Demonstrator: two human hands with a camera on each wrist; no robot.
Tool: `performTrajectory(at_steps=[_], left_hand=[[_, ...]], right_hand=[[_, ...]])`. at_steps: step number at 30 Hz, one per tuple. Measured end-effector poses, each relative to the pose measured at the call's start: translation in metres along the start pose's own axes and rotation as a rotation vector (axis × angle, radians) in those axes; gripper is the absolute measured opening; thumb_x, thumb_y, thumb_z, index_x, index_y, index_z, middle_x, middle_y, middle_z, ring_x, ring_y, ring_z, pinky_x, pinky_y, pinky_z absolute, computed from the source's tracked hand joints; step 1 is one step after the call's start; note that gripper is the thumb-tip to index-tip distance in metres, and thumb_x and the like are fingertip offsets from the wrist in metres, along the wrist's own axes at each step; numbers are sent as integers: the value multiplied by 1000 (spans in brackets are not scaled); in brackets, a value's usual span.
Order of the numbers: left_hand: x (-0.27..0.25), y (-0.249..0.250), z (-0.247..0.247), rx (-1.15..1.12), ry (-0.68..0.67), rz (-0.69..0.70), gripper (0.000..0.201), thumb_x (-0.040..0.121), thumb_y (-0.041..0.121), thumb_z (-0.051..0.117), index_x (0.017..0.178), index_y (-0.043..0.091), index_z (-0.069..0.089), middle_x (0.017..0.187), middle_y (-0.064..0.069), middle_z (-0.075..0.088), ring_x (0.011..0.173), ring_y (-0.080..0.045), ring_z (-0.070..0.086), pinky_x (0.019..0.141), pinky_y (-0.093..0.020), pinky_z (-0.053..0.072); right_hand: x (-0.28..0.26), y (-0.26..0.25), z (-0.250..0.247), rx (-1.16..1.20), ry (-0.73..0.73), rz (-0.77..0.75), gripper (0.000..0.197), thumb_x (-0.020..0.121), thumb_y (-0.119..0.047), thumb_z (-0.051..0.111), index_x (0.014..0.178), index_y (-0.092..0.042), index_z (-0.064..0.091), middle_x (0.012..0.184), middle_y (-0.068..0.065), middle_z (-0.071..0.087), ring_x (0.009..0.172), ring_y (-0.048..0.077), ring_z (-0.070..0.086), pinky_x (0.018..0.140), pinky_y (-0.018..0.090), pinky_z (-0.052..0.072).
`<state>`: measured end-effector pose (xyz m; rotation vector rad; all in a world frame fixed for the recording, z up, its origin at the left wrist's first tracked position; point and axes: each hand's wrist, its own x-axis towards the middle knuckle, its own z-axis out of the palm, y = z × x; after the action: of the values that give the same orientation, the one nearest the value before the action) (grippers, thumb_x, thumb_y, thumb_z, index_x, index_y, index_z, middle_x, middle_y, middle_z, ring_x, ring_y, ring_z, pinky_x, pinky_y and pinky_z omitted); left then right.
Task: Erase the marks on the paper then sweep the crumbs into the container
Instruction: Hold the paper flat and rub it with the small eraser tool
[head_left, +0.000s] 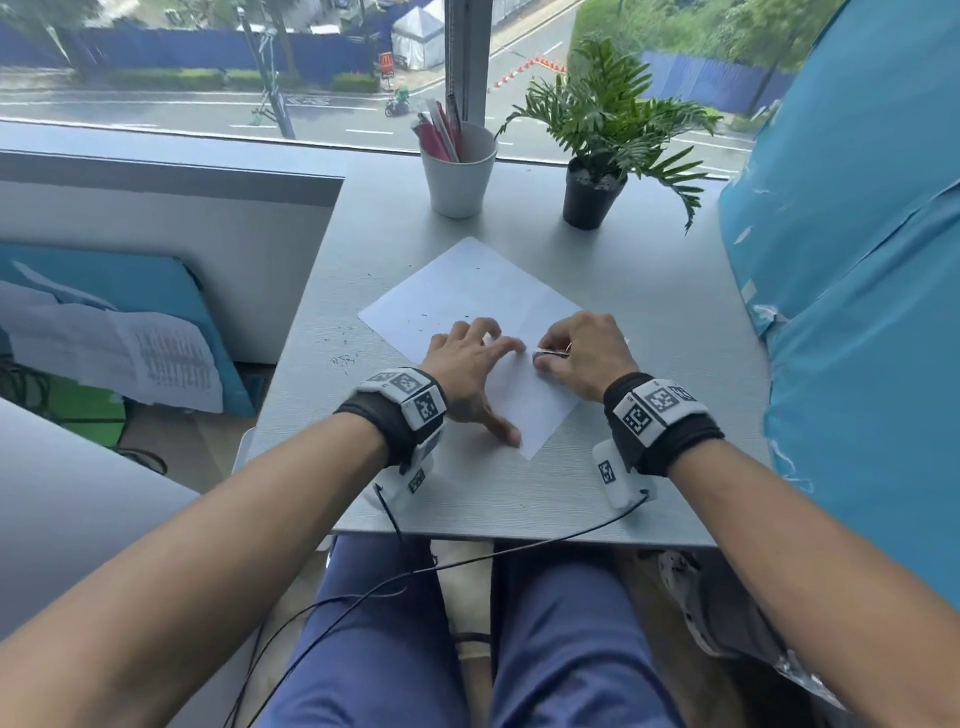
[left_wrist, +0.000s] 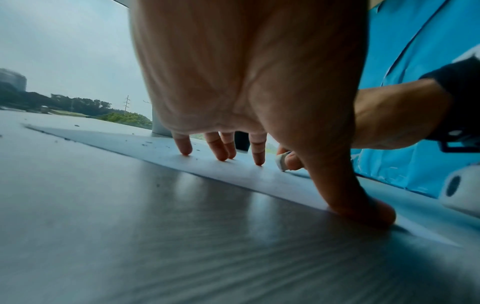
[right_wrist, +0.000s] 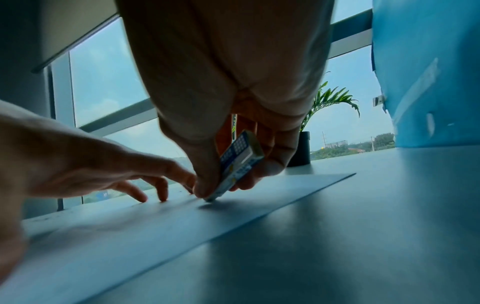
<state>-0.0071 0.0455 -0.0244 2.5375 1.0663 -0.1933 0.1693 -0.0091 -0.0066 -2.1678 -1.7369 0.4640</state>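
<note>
A person sits at a grey table (head_left: 519, 493) by a window. A white sheet of paper (head_left: 467, 291) lies on it, turned like a diamond. The left hand (head_left: 467, 364) is spread, its straight fingertips (left_wrist: 185, 151) and thumb pressing the sheet flat near its lower edge and holding nothing. The right hand (head_left: 584, 353) has its grip pinched around a small eraser (right_wrist: 237, 162) in a blue and white sleeve, tilted so that one corner touches the paper just beside the left fingers.

Dark eraser crumbs (head_left: 345, 358) lie scattered on the left part of the sheet and on the table beyond its left edge. No pencil marks show on the paper from the head view, though faint ones may be too pale to see.

What could go wrong: if the left hand eases off, a hard rub could drag and crease the thin sheet. Strokes toward the table's left edge could push crumbs to the floor, out of reach of the sweeping step.

At the far side stands a white cup (head_left: 457, 176) holding pens and pencils, mostly pink and white. Beside it, a black pot (head_left: 589, 200) holds a green fern-like plant. The cup is the only open vessel in sight, so it is likely the crumb container, and it stands well apart from the crumbs.
</note>
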Motion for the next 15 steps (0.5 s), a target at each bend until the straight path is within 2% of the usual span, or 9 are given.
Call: performTrajectory(at_steps=[1,3,5,7,9,10,14,15], left_hand=[[2,-1,1,6,-22,-15,122,45,77,83,149,43,28,156,0,18,141,-28,21,115,-46,19],[3,-3,4,-9,-96,-43,132,47,78,81,155,44,13,166,0,-5,151,-30,-4,120,-53,1],[3,-7,6,-11,-161,-43,136,51,81,77,156,45,-2,164,0,-23,149,-30,-26,116,-56,-14],[4,-11,6,7,-185,-30,136,53,83,73,156,45,-7,162,-1,-28,147,-31,-30,115,-56,-17],[5,-10,6,16,-189,-30,136,53,84,73,155,46,-9,162,0,-29,147,-31,-30,116,-57,-17],[4,-10,5,18,-189,-34,136,53,84,73,155,46,-9,162,0,-30,146,-31,-31,115,-57,-18],[4,-11,6,20,-201,-34,138,54,84,72,154,46,-13,160,2,-33,145,-29,-34,112,-54,-21],[5,-11,6,19,-202,-34,138,53,84,73,154,46,-13,160,2,-33,145,-29,-33,113,-54,-20]], right_hand=[[-5,-1,2,20,-6,-7,17,76,-26,76,89,-15,79,89,3,75,88,21,66,83,30,52],[-19,-10,7,39,-106,-91,16,76,-25,76,87,-14,78,85,2,75,84,19,67,81,31,55],[-25,-16,5,55,-236,-157,14,76,-25,78,86,-16,79,83,0,75,82,14,68,79,26,55],[-10,-8,-4,77,-193,-74,15,75,-27,79,86,-18,79,83,-2,75,82,11,68,74,18,53],[4,3,-12,95,-47,41,15,73,-28,78,83,-18,79,81,-2,75,81,11,68,74,20,54],[4,3,-11,86,-20,44,14,72,-28,78,82,-18,79,80,-3,75,81,12,69,76,23,55],[-27,-22,4,72,-242,-159,12,73,-24,78,79,-14,79,73,-2,73,74,14,68,73,30,56],[-21,-19,0,63,-244,-143,12,73,-24,78,79,-14,79,73,-3,73,73,13,67,74,30,56]])
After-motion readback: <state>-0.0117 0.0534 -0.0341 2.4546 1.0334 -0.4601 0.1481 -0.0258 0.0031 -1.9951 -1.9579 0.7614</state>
